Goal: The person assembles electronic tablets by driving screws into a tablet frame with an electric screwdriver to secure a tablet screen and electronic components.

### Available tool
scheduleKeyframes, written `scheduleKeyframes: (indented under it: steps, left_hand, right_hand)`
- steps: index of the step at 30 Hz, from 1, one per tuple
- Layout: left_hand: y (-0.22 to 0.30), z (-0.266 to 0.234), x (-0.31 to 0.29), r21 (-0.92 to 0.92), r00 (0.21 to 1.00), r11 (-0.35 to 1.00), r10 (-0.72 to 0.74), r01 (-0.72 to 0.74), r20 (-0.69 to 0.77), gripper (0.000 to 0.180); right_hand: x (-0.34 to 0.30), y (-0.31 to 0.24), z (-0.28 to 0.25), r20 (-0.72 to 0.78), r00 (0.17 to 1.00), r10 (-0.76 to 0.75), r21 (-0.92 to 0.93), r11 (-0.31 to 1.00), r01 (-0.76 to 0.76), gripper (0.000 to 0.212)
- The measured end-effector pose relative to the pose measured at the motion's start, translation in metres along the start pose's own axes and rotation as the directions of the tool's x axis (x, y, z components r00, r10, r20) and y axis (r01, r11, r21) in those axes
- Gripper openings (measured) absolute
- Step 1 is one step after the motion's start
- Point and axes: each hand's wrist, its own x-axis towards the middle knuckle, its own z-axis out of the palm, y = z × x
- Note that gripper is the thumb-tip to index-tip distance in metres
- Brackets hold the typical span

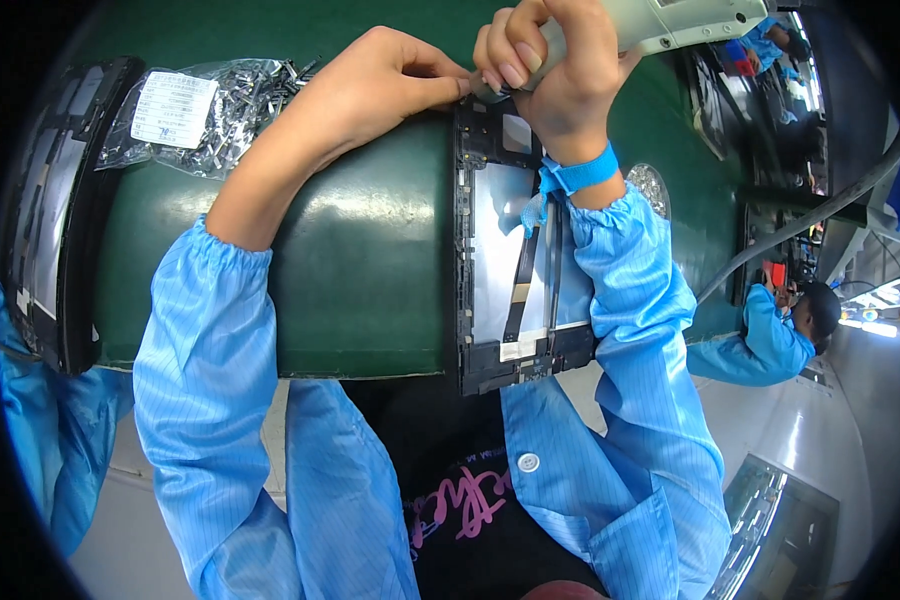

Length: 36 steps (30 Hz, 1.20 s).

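Note:
My right hand (560, 75) is wrapped round a pale grey electric screwdriver (685, 25), its body reaching toward the upper right. The tool's narrow end points down-left, at the far edge of a tablet's dark frame (465, 270). My left hand (385, 85) is closed, thumb and forefinger pinched together at that same edge, beside the tool's tip. What the pinch holds is too small to make out. The tablet housing lies under my right wrist, with a silvery plate and dark flex strips inside. A blue wrist strap (580, 178) circles my right wrist.
A clear bag of small dark metallic parts (240, 105) with a white label lies left. More tablet housings (60, 220) stand at the far left. Another clear bag (648, 190) lies right, near a grey cable (800, 230). A co-worker in a blue sleeve (760, 345) sits further right.

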Motion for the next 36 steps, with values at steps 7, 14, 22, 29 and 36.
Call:
scheduleKeyframes:
  steps: [7, 14, 22, 29, 36]
  left_hand:
    - [-0.003, 0.004, -0.001, 0.004, 0.999, 1.0, 0.017, -0.017, -0.03, 0.026]
    - [-0.008, 0.004, -0.001, 0.003, 0.999, 1.0, 0.023, -0.022, -0.034, 0.027]
    - [-0.002, 0.0, 0.001, 0.037, 1.0, 0.999, 0.015, -0.015, -0.024, 0.027]
    - [-0.003, 0.004, -0.001, 0.014, 0.999, 0.999, -0.036, 0.037, -0.031, 0.028]
    - [0.009, 0.002, -0.004, 0.078, 0.995, 0.992, -0.099, 0.097, 0.017, 0.027]
  right_hand:
    - [0.0, -0.001, 0.002, -0.031, 0.999, 0.019, 0.011, 1.0, -0.019, 0.014]
    - [-0.002, 0.004, 0.0, -0.019, 1.0, 0.003, 0.006, 1.0, -0.003, 0.015]
    - [0.004, 0.001, 0.003, -0.023, 1.0, 0.013, -0.004, 1.0, -0.013, 0.016]
    - [0.002, -0.002, 0.006, 0.058, 0.998, -0.007, -0.045, 0.999, 0.01, 0.011]
    - [0.001, -0.007, 0.007, 0.029, 0.999, -0.028, -0.055, 0.998, 0.03, 0.021]
